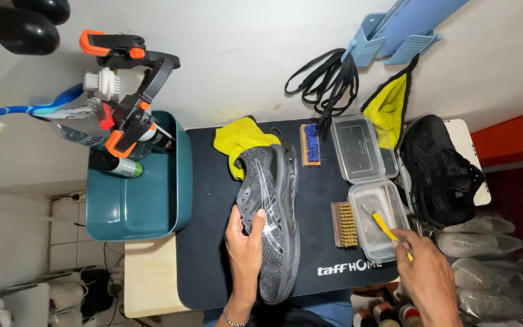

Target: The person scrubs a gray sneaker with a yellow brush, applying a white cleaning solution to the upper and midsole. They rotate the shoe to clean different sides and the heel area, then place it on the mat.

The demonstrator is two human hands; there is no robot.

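Two hands at work, frame centre and lower right. Left hand (244, 242) grips a grey knit running shoe (272, 212) lying on its side on the dark mat (207, 242), fingers curled over the sole edge, thumb across the sole. Right hand (426, 275) pinches the yellow handle of a small brush (385, 225), fingers closed on it, head dipped into the clear plastic tub (378, 227) right of centre. Shoe likely light, with a soft, flexible upper and a stiffer, grippy sole; best held at the midsole or heel, not the mesh. Brush is thin, light, probably slippery if wet. Wooden bristle brush (344, 224) lies just beside the tub, a blue-bristled one (310, 144) above. Yellow cloth (240, 142) touches the shoe's upper end. Black shoe (440, 169) at right, teal bin (134, 194) at left.
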